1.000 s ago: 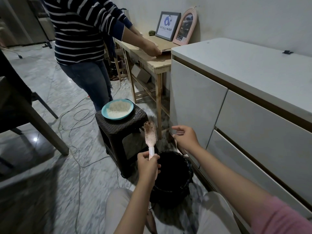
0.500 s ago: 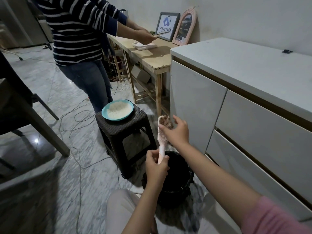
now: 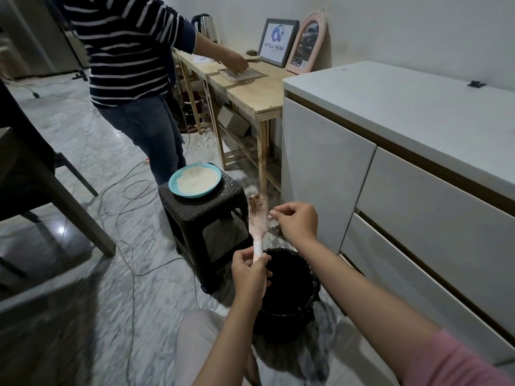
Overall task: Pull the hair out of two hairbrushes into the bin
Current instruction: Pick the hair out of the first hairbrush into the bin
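Both hands work just above the bin [image 3: 289, 291]: the left hand [image 3: 249, 271] grips the pink handle of the hairbrush [image 3: 258, 218], holding it upright, while the right hand [image 3: 296, 221] sits at the bristles' right edge with thumb and fingertips pinched together, probably on strands too fine to make out. A brown clump of hair [image 3: 257, 201] clings near the top of the brush head, above the right hand's pinch. The bin's dark mouth lies below and slightly right of the left hand.

Pulled hair could drift and miss, since the brush head stands beyond the bin's far rim; strands may also snap or snag on the bristles. Only one brush shows.

Left of the hands, a dark stool [image 3: 203, 218] carries a teal plate [image 3: 195, 179] of rice, close enough to catch stray hair. White cabinets [image 3: 418, 190] crowd the right arm. A standing person [image 3: 131, 65] works at the wooden table [image 3: 250, 93] beyond.
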